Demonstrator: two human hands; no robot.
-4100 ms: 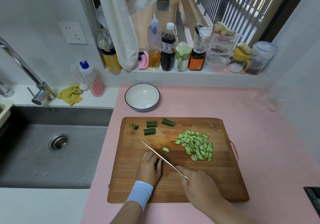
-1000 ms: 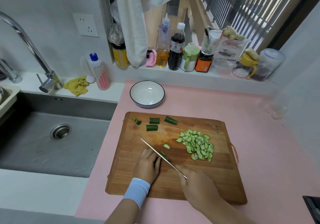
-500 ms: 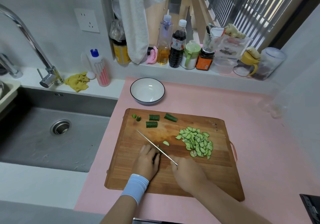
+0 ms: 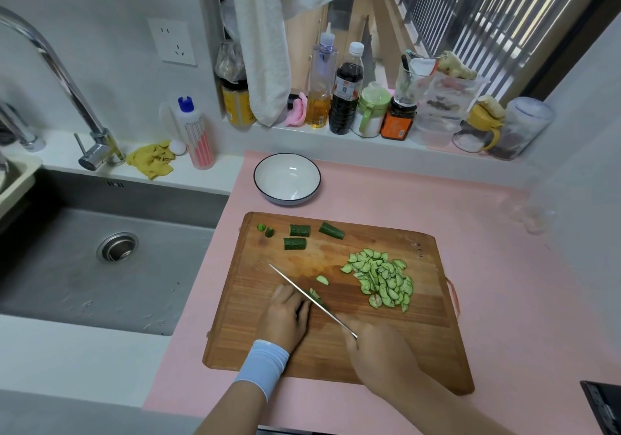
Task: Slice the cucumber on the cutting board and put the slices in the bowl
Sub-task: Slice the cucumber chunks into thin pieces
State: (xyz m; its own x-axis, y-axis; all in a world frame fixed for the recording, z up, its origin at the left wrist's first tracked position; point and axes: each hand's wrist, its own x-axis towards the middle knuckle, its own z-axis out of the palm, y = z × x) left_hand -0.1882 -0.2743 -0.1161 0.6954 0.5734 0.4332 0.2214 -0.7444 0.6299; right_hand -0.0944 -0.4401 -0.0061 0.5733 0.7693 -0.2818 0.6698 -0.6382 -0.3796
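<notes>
- Left hand (image 4: 284, 317): my fingers curl down on a cucumber piece (image 4: 314, 293), pinning it to the cutting board (image 4: 248, 317).
- Right hand (image 4: 378, 350): fingers wrapped round the knife (image 4: 295, 286) handle, blade against the piece.
- One loose slice (image 4: 322, 279) beyond the blade; one pile of slices (image 4: 381, 281) to its right.
- Board's far edge: three chunks (image 4: 299, 230), two end stubs (image 4: 261, 227).
- One bowl (image 4: 285, 196) on the tabletop (image 4: 504, 300) beyond the board, white inside bare.

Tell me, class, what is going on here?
A person is slicing cucumber on the cutting board. The right hand grips the knife, its blade on the cucumber piece that the left hand holds down. A pile of slices lies to the right, three uncut chunks at the far edge. The white bowl beyond the board holds no slices.
</notes>
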